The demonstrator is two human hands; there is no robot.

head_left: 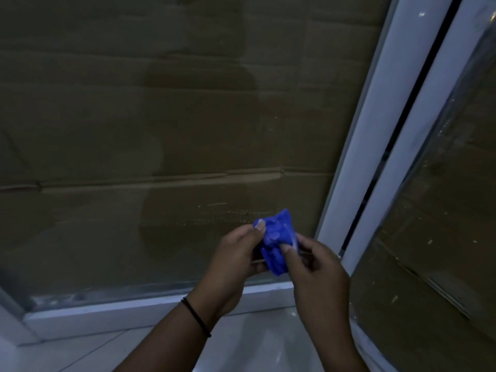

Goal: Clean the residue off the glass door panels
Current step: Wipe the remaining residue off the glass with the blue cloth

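A bunched-up blue cloth [276, 241] sits between both hands, low in front of the large glass door panel [161, 116]. My left hand [236, 253] grips its left side, thumb on the top edge. My right hand [316, 264] pinches its right side with thumb and fingers. A band of pale specks and streaks of residue [228, 213] runs across the glass just above the cloth. A second glass panel [440, 210] at the right carries scattered specks too.
Brown cardboard shows behind both panes. White door frames [357, 146] with a dark gap between them stand between the panels. A white bottom rail [134, 310] meets a pale tiled floor [249, 342].
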